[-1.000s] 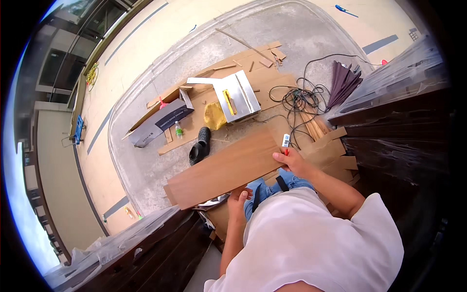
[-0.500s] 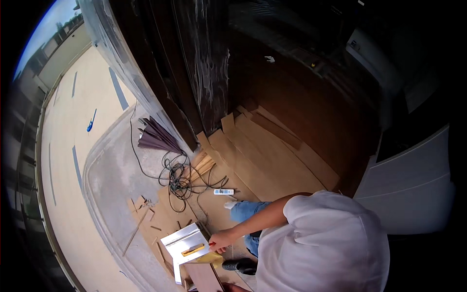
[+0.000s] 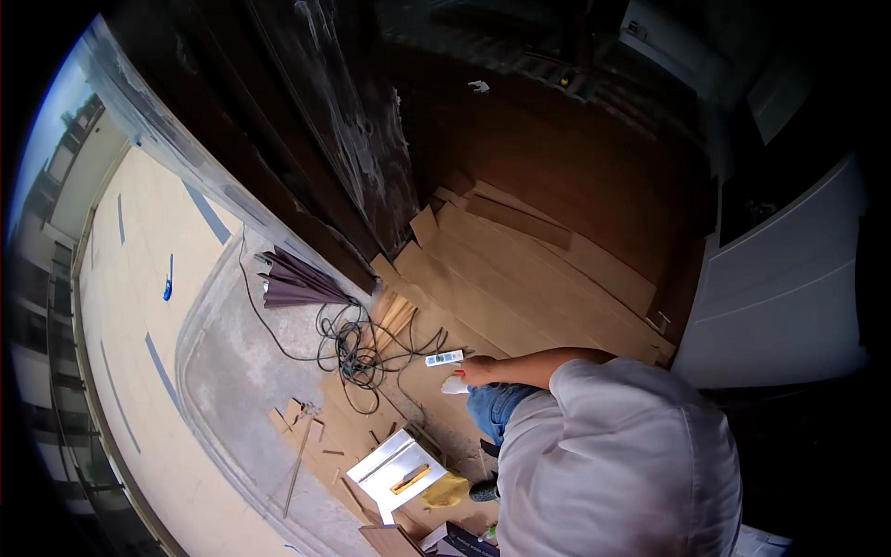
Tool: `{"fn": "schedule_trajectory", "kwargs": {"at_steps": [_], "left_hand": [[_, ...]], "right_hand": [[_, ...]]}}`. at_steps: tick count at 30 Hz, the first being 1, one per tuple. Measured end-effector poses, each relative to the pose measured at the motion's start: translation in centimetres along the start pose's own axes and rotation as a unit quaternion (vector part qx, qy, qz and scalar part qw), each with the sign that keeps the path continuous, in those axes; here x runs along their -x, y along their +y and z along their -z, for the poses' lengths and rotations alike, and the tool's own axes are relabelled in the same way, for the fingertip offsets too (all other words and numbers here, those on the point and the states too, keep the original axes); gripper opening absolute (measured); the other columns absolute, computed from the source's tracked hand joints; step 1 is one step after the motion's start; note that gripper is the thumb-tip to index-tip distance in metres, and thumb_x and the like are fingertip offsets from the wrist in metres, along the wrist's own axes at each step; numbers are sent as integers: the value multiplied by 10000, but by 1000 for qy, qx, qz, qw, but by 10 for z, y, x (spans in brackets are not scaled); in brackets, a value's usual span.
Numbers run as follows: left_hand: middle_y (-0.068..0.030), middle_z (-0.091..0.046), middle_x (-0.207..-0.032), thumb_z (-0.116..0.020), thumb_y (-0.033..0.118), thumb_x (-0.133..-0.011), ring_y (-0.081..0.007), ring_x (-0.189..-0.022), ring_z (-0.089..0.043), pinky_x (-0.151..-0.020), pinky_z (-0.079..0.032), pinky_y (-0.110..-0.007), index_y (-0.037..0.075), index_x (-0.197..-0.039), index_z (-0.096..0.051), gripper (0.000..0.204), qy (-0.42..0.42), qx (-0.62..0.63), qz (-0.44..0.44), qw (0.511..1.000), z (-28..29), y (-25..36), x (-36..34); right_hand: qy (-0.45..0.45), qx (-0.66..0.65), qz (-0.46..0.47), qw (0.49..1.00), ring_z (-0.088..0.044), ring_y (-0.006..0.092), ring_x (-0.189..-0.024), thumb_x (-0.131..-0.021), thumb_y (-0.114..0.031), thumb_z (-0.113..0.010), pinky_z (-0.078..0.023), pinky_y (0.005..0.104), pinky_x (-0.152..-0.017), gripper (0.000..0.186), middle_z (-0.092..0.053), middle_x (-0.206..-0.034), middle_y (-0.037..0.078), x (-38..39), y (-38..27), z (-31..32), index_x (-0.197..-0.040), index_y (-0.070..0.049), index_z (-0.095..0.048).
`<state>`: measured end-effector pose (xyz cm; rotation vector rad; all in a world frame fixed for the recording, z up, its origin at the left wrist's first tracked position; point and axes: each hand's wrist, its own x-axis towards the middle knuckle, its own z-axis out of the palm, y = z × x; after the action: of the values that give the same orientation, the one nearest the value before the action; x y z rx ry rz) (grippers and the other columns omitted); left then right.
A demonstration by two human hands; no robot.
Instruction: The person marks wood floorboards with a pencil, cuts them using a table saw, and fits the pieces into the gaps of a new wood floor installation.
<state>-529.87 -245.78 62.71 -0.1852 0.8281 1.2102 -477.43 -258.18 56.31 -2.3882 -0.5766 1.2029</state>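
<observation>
My right hand (image 3: 478, 370) is closed, reaching low beside a white and blue power strip (image 3: 445, 358). A small red pencil-like thing (image 3: 459, 373) sticks out from its fingers. Whether the fingertips touch the strip or its plug cannot be made out. Just below the hand is a white-covered foot (image 3: 455, 385) under a blue jeans leg (image 3: 499, 408). A shiny metal saw table (image 3: 394, 469) with a yellow insert stands nearer the lower edge. Part of a brown wooden board (image 3: 390, 541) lies below it. My left hand is out of view.
A tangled dark cable (image 3: 355, 357) lies beside wood strips (image 3: 394, 316) and folded purple-brown fabric (image 3: 297, 283). Cardboard sheets (image 3: 520, 288) cover the doorway floor. A yellow bag (image 3: 448, 490) and a dark box (image 3: 464, 541) sit by the saw table. Scraps litter the ground.
My right hand has moved from the edge of the saw table up to the power strip. My left hand, by the board earlier, has left the view. The whole view has shifted.
</observation>
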Motion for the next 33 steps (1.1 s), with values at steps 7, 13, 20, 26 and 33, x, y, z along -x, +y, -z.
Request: {"fn": "schedule_trajectory", "kwargs": {"at_steps": [7,13,20,26,33], "left_hand": [[-148,-637,-1109,-668,105,-900,-282,-1068,-584,-1008,-479,-473,-3,-1068,-626,204,4,81,-85,993,10,9,10],[-132,-705,-1074,-760,192,-873,-244,-989,-663,-952,-536,-374,-3,-999,-676,247,99,-25,-223,969,-7,2,-12],[-108,-702,-1069,-729,102,-878,-248,-1024,-663,-1015,-523,-391,3,-1059,-651,221,136,51,-354,924,123,7,-99],[-126,-635,-1214,-732,68,-839,-270,-1119,-623,-1043,-508,-396,-8,-1220,-557,426,136,103,-353,920,260,-28,-254],[-118,-655,-1185,-720,73,-854,-262,-1111,-614,-1012,-510,-421,9,-1204,-579,384,69,123,-371,918,360,-47,-374]], "right_hand": [[-85,155,79,981,-691,401,-890,-846,-280,-564,-539,500,-795,332,-707,-929,231,-35,-27,-21,-946,0,-712],[-148,269,194,932,-659,411,-851,-890,-281,-580,-523,507,-750,239,-686,-904,203,-68,-50,-54,-923,-61,-668],[-329,430,417,730,-672,368,-843,-868,-241,-612,-533,494,-724,169,-693,-889,164,-131,-77,-235,-923,-86,-654],[-308,406,704,495,-641,309,-838,-846,-214,-654,-547,418,-657,248,-626,-888,107,-226,-72,-456,-1060,-104,-594],[-350,416,781,307,-639,263,-785,-856,-222,-659,-529,397,-609,172,-610,-856,83,-300,-105,-546,-950,-99,-584]]}}
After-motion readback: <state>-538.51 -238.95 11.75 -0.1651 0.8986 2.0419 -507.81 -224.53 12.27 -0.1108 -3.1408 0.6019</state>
